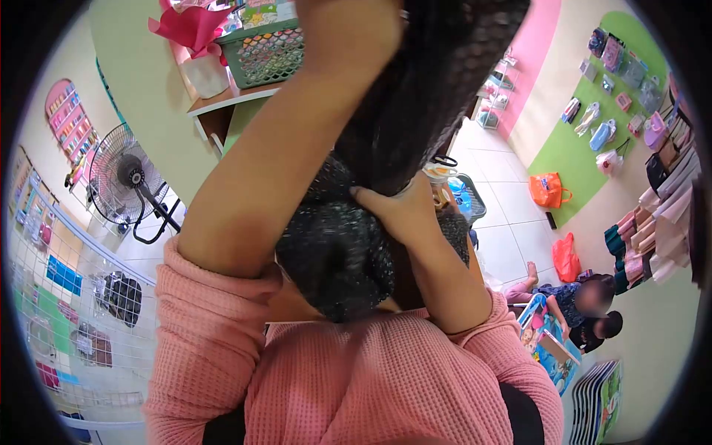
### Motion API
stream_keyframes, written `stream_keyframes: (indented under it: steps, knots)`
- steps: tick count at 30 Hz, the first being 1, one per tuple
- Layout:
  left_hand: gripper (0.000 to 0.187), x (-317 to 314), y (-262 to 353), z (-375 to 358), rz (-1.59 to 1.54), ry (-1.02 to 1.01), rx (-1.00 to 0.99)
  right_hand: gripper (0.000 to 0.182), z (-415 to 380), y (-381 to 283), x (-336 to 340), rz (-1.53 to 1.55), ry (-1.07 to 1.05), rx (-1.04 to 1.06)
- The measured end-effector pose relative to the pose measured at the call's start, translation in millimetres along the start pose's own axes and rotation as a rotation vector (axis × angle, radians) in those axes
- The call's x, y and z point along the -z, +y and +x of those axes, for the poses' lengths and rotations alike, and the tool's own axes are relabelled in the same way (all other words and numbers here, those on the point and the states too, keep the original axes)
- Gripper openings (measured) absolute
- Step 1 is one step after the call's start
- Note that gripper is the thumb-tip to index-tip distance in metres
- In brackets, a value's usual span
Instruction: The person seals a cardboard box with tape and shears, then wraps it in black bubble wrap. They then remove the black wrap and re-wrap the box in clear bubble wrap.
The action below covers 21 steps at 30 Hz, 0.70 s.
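A large sheet of black bubble wrap (pixel 423 89) stretches from the top of the head view down to a bunched, partly blurred lower part (pixel 334 252) in front of my chest. My right hand (pixel 400 211) grips the bubble wrap near its middle, thumb on the near side and the other fingers hidden by the wrap. My left forearm reaches up beside the sheet. At the top edge, my left hand (pixel 352 26) is only partly in view, close against the wrap, and its fingers do not show.
Behind the wrap is a brown table with scissors (pixel 443 160) on it. A green basket (pixel 263 55) stands on a shelf at upper left, near a fan (pixel 130 174). To the right, two people sit by a small colourful table (pixel 552 345). Bags (pixel 549 190) lie on the floor.
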<state>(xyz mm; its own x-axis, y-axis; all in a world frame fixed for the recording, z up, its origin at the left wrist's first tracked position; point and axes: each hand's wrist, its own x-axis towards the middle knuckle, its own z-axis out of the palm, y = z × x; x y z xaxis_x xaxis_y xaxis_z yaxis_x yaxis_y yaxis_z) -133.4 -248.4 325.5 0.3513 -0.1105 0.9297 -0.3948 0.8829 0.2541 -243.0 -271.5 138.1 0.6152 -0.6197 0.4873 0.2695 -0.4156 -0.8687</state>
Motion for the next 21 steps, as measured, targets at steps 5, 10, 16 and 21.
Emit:
stream_keyframes:
  steps: [5, 10, 16, 21]
  knots:
    - [0.044, 54.2, 12.1, 17.2, -0.143, 0.157, 0.115, 0.049, 9.7, 22.4, 53.1, -0.094, 0.034, -0.237]
    - [0.030, 143.0, 108.5, -53.5, -0.207, -0.725, 0.025, 0.036, 33.1, 6.1, 112.6, 0.519, 0.318, -0.443]
    - [0.041, 114.2, 89.2, -107.3, 0.395, -1.567, 0.331, 0.029, 84.5, -16.8, 183.8, 0.936, -0.029, -0.179]
    - [0.089, 85.5, 61.3, -85.4, 0.377, -0.601, 0.387, 0.028, 102.8, -44.0, 170.5, 0.773, -0.093, -0.152]
